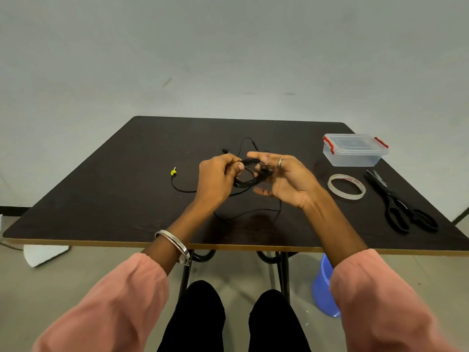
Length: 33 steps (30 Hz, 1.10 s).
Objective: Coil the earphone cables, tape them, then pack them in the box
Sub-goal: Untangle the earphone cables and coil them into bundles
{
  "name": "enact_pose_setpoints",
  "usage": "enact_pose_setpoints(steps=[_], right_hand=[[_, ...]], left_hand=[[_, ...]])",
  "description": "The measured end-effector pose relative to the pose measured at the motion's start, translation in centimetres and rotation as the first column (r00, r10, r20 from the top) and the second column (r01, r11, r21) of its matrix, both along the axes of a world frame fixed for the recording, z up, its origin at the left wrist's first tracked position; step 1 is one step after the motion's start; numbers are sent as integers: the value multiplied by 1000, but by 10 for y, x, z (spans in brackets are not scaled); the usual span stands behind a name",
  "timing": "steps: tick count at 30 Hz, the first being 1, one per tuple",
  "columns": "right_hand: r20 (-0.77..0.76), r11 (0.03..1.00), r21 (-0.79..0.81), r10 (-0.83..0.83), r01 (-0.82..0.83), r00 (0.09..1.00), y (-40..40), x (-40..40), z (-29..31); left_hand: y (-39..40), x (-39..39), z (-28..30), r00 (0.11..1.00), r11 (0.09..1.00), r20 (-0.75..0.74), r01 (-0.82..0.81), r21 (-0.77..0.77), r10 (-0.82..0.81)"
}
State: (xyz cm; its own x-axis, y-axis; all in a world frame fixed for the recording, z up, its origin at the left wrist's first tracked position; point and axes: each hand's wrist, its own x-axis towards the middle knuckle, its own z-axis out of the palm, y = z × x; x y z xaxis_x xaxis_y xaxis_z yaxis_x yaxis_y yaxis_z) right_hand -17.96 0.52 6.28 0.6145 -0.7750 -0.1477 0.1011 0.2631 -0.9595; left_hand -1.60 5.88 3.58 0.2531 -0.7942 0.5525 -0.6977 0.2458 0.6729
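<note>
**Both Hands Raised Over the Table**

We hold our left hand (218,177) curled, fingers pinching a thin black earphone cable (247,180). Our right hand (284,180) faces it palm-inward, fingers extended, looped by the coil. Pink sleeves cover both forearms.

Dark table (101,189) fills mid-frame, pale wall behind; both hands raised above its centre. Left hand (215,177) grips a coiled black cable (247,182), fingers curled round the loops; right hand (284,179) has fingers extended, palm turned inward, touching the coil; a ring shows on one finger. Loose cable trails on the table below the hands and runs left to a yellow-tagged plug (173,172). Right of frame: clear box (354,149), lid on, red clips; tape roll (346,186) lying flat below it; black scissors (398,201) at far right, apart from the tape.
</note>
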Motion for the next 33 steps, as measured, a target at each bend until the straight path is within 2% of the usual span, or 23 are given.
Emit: enact_pose_setpoints(steps=[2,3,6,9,11,14,16,17,18,19,20,22,23,25,28,33], right_hand=[[21,999,39,37,-38,999,-1,0,-1],[-5,1000,7,17,-17,1000,-1,1,-1],[-131,976,-211,-83,54,988,-1,3,2],[-213,904,-427,-120,18,970,-6,-5,6],[-334,796,-597,-136,-98,933,-10,-13,10],[-512,504,-793,-246,-342,823,-16,-22,14],[-465,326,-874,-335,-362,820,-19,-27,14],[-411,290,-902,-355,-318,840,-20,-30,11],[-355,308,-918,-365,-248,861,-19,-33,8],[-300,390,-909,-361,-149,883,-16,-36,4],[-238,520,-854,-339,-29,910,-12,-40,1],[-80,756,-626,-310,194,947,-3,-47,-8],[-15,813,-515,-326,272,945,0,-53,-12],[43,841,-384,-395,380,918,0,-67,-19],[17,800,-316,-533,510,846,-4,-86,-29],[-127,720,-440,-641,537,757,-5,-103,-45]], left_hand=[[0,1,2,1000,1000,22,2,-11,-2],[-1,1,3,999,1000,31,9,-4,-9],[-2,2,5,999,998,31,34,44,-35],[-4,7,7,995,990,-29,99,102,-97],[-5,8,7,988,978,-64,151,145,-143],[-8,3,7,986,966,-66,164,199,-154],[-11,-2,6,990,967,-47,141,213,-134],[-12,-5,5,989,966,-62,142,218,-131],[-14,-8,5,982,961,-124,165,223,-140],[-16,-13,4,961,949,-226,212,232,-159],[-17,-19,4,925,932,-338,268,245,-177],[-20,-33,4,850,891,-491,361,277,-191],[-23,-41,2,836,876,-512,384,292,-196],[-33,-57,-2,867,876,-457,368,312,-201],[-48,-77,-8,957,917,-213,259,304,-199],[-65,-96,-14,965,902,-42,257,346,-259]])
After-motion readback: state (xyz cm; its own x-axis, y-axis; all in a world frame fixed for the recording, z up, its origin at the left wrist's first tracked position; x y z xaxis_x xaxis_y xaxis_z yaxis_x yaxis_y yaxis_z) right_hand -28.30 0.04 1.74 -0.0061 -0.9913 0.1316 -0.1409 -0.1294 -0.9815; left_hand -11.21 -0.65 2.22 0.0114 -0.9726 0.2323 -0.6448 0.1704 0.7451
